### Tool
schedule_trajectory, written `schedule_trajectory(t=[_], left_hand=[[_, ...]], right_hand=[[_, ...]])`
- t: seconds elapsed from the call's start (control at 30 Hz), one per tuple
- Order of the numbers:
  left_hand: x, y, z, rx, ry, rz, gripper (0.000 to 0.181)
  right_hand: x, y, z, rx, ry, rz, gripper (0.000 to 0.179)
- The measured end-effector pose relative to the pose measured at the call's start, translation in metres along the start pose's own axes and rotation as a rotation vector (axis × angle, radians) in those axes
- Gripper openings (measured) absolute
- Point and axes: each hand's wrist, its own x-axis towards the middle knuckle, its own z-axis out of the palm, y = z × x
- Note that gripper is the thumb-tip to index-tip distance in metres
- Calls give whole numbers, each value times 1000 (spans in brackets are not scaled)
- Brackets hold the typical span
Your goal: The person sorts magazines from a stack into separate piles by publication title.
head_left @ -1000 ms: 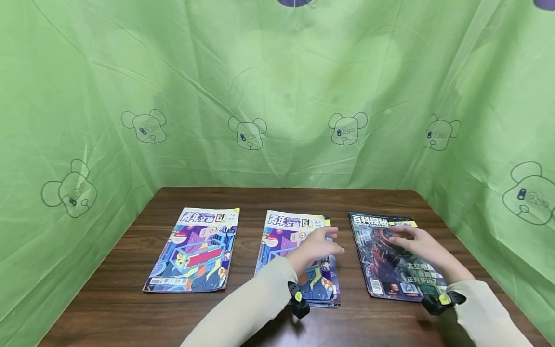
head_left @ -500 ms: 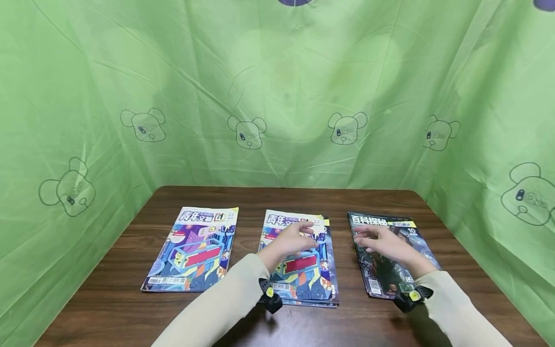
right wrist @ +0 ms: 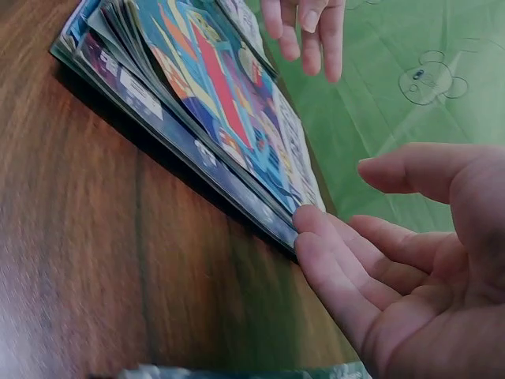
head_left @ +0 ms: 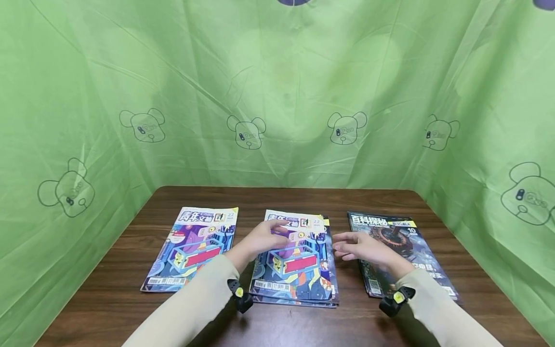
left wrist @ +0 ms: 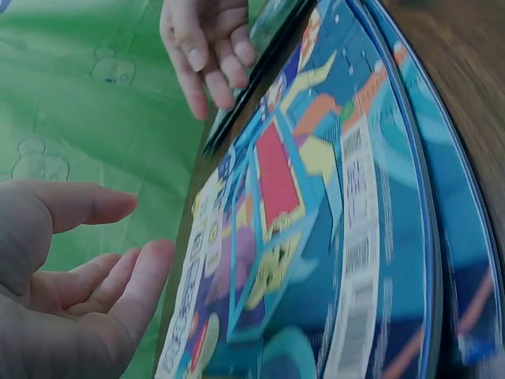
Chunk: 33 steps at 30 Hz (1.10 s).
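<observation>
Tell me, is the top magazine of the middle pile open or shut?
Shut: the top magazine lies with its front cover facing up, and no inside pages show spread in the head view.

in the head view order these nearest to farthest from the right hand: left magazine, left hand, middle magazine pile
1. Middle magazine pile: immediately left of the right hand.
2. Left hand: farther left, at the pile's left side.
3. Left magazine: farthest left of the three.

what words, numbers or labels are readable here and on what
"青年文摘": left magazine
"22": left magazine
"22": middle magazine, title partly hidden by left hand
"百科探秘": right magazine
"10": right magazine
Too small or blurred: green curtain labels, smaller cover print
</observation>
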Motion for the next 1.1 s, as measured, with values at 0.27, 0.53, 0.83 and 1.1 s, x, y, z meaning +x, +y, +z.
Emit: schedule_trajectory(t=[0.27,0.53,0.83,1.1], left_hand=[[-10,-13,-19,-4,29,-47,60],[-22,-28,-38,181,140,-62,56],[-24,-46,-37,-44,87,-158,67],[-26,-46,-37,-79,57,-156,56]], right_hand=[[4,3,11,112,-6,44,64],[6,-4,18,199,34,115,62],[13,4,16,268,54,207,59],[22,8,19,302,87,249,52]])
